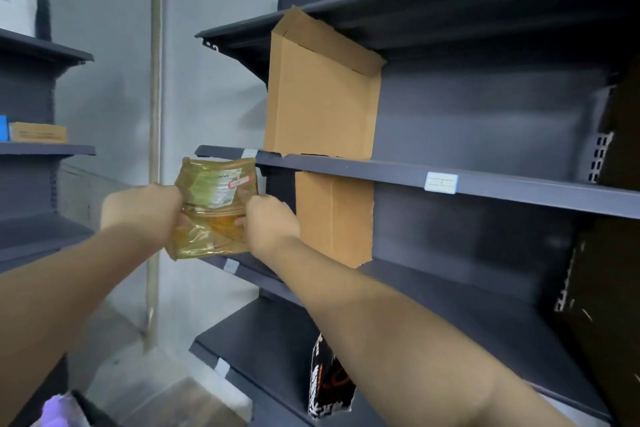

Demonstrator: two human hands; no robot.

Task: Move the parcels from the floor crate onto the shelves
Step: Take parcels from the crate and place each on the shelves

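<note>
Gripping a crinkled yellow-taped parcel (214, 204) by its side edges, left hand (142, 211) and right hand (270, 222) each with fingers (239, 220) clamped on it, in the air, below and left of the upper cardboard box (318, 94).

both hands (207, 215) gripping a yellow taped parcel (214, 206), beside dark shelves (381, 168), upright cardboard boxes (320, 94)

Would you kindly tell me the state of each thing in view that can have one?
Yellow parcel: crumpled, held at the shelf unit's left end.
Left hand: grips the parcel's left edge.
Right hand: grips its right edge.
Upper cardboard box: upright on a shelf, top flap open.
Lower cardboard box: upright on the shelf below.
Black box: standing on the lowest visible shelf.
</note>
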